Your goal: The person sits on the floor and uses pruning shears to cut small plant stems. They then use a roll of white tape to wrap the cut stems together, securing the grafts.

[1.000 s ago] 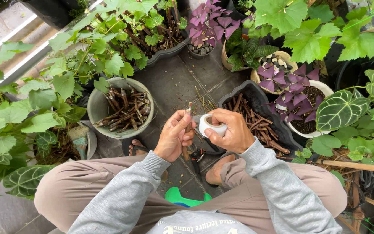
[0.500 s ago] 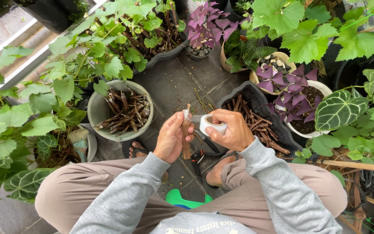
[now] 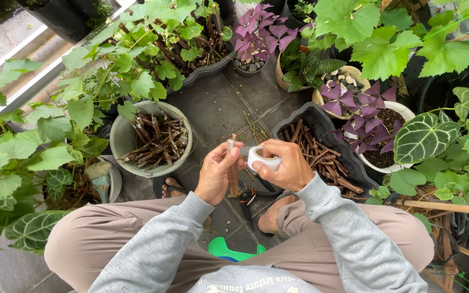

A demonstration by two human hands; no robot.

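Note:
My left hand grips a short brown stick cutting held upright, its top end wrapped in pale tape. My right hand holds a white roll of tape right beside the cutting, a short strip running from the roll to the stick's top. Both hands hover above the tiled floor between my knees. Red-handled pruning shears lie on the floor below my hands, partly hidden.
A round grey pot of cut sticks stands at left, a dark tray of sticks at right. Potted green and purple plants ring the spot. A green stool edge shows between my legs. My bare feet rest in sandals.
The cutting has tilted slightly and the tape roll has shifted closer against its top; both hands stay in nearly the same place.

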